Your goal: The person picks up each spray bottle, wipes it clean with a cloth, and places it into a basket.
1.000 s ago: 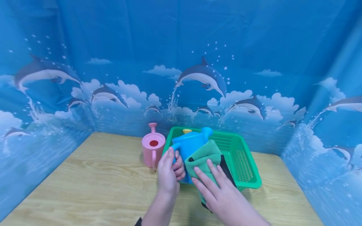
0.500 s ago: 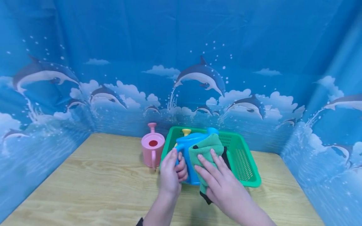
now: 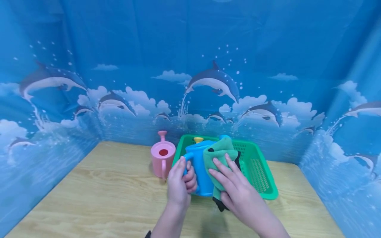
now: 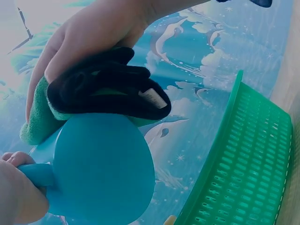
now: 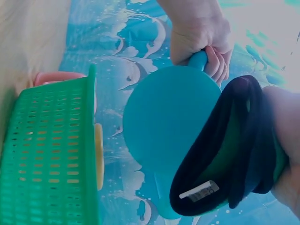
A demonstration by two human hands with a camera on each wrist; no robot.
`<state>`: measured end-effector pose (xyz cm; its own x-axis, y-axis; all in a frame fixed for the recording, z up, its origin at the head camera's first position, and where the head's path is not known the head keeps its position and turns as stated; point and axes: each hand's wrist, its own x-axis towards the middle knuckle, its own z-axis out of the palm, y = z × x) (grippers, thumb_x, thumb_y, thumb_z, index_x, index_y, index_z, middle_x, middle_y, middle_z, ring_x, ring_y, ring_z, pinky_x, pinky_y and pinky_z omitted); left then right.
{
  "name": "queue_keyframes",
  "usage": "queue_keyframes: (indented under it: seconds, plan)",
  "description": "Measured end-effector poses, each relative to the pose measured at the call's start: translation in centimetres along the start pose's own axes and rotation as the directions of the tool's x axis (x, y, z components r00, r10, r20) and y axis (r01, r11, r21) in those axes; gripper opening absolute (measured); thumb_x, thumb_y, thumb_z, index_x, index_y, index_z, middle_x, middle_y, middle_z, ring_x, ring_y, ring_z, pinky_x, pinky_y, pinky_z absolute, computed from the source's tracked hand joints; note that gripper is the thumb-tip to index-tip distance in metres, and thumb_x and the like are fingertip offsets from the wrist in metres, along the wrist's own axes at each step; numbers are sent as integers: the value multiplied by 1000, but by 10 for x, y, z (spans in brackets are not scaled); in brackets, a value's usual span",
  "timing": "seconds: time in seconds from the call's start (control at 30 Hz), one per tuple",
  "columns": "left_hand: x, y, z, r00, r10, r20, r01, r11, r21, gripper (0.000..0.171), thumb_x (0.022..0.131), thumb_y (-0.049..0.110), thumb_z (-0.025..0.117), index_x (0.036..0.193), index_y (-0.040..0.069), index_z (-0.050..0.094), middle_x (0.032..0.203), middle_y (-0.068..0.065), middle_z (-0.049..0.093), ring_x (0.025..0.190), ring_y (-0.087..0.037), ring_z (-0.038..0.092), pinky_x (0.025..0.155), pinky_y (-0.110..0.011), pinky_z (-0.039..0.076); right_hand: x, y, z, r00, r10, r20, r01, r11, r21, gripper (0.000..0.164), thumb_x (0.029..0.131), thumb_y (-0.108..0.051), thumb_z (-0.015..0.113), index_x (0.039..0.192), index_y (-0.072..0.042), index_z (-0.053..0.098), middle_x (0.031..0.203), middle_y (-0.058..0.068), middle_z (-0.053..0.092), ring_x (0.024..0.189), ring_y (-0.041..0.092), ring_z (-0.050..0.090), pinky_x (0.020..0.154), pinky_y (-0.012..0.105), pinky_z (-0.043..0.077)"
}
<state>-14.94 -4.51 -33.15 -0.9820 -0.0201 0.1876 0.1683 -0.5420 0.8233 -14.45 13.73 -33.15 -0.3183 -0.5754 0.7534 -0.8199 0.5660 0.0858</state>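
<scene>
Aloft, blue can (image 3: 202,175): we hold it clear of the table (image 3: 104,195), hiding part of the basket (image 3: 258,175); its spout head (image 3: 224,136) sits toward one o'clock, and both wrist views show its round base.
Left hand (image 3: 180,188): our fingers are curled round the handle (image 3: 189,155), gripping it on the can's nine o'clock side; a dark sleeve (image 3: 148,234) edge shows toward seven.
Right hand (image 3: 239,191): our fingers lie straight and slightly apart across the cloth (image 3: 218,155), pressing it to the can at three o'clock.
Cloth: green with a black side and folded, it touches the can; a black end hangs toward six o'clock, and the left wrist view shows a white tag (image 4: 153,99).
Basket: green and perforated, it reaches from the can toward three o'clock.
Yellow piece (image 3: 198,140): its tip shows at the blue can's twelve o'clock; we cannot see the rest.
Pink can (image 3: 158,165): it stands upright on the table between nine and ten o'clock, just beside the basket.
Backdrop (image 3: 143,43): blue sheeting with printed dolphins (image 3: 215,81) rises from nine o'clock round to three.
</scene>
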Motion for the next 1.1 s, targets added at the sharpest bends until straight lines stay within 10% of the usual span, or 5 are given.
queue_keyframes:
  seconds: [0.57, 1.1]
  plan:
    - [5, 6, -4, 998, 65, 4, -64, 997, -40, 37, 106, 34, 32, 76, 12, 36, 52, 5, 28, 40, -6, 29, 43, -17, 24, -32, 5, 1, 993, -114, -9, 114, 981, 154, 42, 103, -17, 29, 132, 2, 52, 149, 14, 42, 147, 30, 24, 114, 19, 23]
    - [2, -1, -4, 998, -22, 63, 23, 1000, -11, 40, 103, 41, 38, 75, 13, 35, 52, 6, 30, 40, -6, 31, 43, -17, 26, 1, 22, -9, 992, 117, -51, -94, 940, 327, 56, 82, 11, 47, 137, -1, 48, 153, 10, 38, 145, 20, 29, 115, 19, 24]
